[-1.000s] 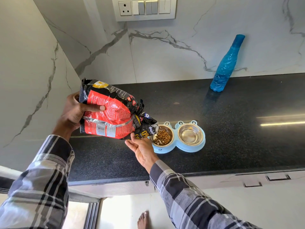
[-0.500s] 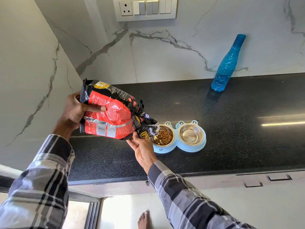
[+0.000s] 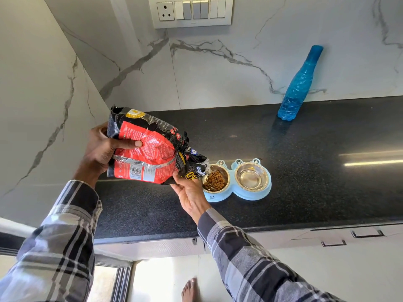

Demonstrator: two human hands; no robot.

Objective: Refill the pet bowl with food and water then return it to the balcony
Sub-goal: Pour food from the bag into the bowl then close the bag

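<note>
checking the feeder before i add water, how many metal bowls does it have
2, side by side in the blue feeder on the black counter: the left bowl holds kibble under the food bag; the right bowl holds no kibble.

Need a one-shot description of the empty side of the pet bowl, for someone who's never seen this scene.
Start at the black countertop under the marble wall. Near its front edge sits a light blue double pet bowl. The empty steel cup is its right one, on the side toward the blue bottle; it is bare and shiny, while the left cup holds brown kibble.
</note>
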